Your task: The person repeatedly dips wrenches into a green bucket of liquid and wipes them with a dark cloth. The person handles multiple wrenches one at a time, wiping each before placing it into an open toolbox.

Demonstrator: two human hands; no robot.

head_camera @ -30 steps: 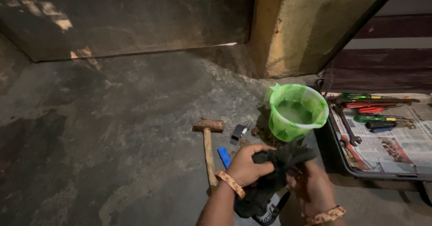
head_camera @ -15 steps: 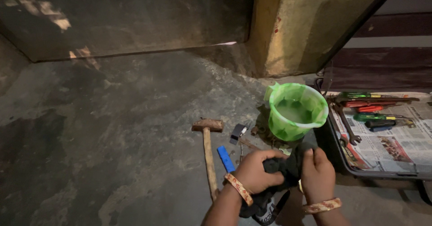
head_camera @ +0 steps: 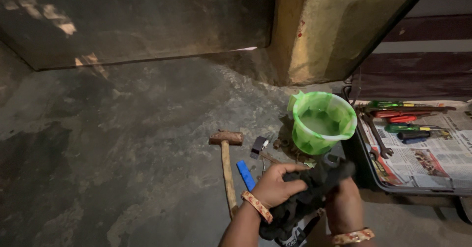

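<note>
Head view, read from near to far: we see the left hand [head_camera: 275, 188] curled shut over a dark, greasy rag [head_camera: 309, 193] that seems wrapped about a hidden part, with the right hand [head_camera: 344, 205] pressed against the rag's lower side, its fingers closed as far as we can tell; what lies inside the bundle is not visible. Both hands hang low over the concrete floor [head_camera: 123, 153], near the bottom edge of the picture. Just left of the left wrist lie a hammer [head_camera: 226, 163] with a wooden handle and a small blue tool [head_camera: 246, 174], with small metal bits [head_camera: 263, 146] scattered near them. Beyond the hands stands a green plastic mug [head_camera: 322, 121] holding cloudy liquid, close to the bundle. To the right, an open case lined with newspaper [head_camera: 432, 153] carries wrenches and screwdrivers [head_camera: 403, 121]. We judge the chief risks thus: a grease-slick grip could let the wrapped piece slip and drop onto the hard floor; a swing of the rag's upper end could tip the mug and spill its liquid over the small bits; and loose pieces underfoot in this dim light could be lost or knocked aside.
</note>
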